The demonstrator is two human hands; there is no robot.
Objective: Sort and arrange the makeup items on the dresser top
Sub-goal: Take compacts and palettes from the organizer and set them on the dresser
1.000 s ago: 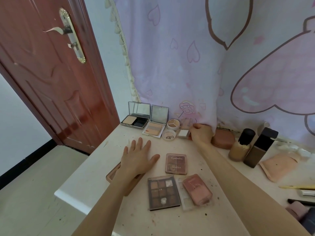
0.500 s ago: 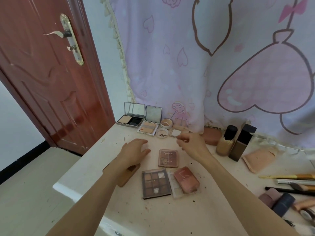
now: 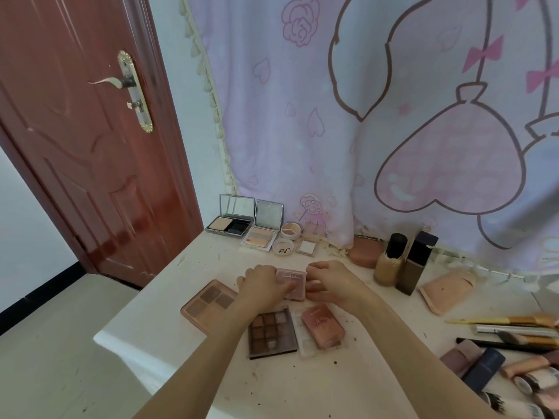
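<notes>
Change: both hands have come together since a second ago, when the left lay flat on the desk and the right reached to the back edge by the curtain.
Hands: left hand and right hand close in from either side on the small square pink blush palette, fingers curled round its edges; it sits mid-desk, whether lifted or resting I cannot tell.
Front of desk: flat rose-brown four-pan eyeshadow palette near the left edge, dark nine-pan eyeshadow palette beside it, then a clear case with a pink lid.
Back edge: two open mirrored compacts, a round concealer pot and a white round lid lined up under the lilac heart-print curtain.
Right side: two foundation bottles, a peach pouch, brushes and tubes.
Desk: white desk, speckled with crumbs.
</notes>
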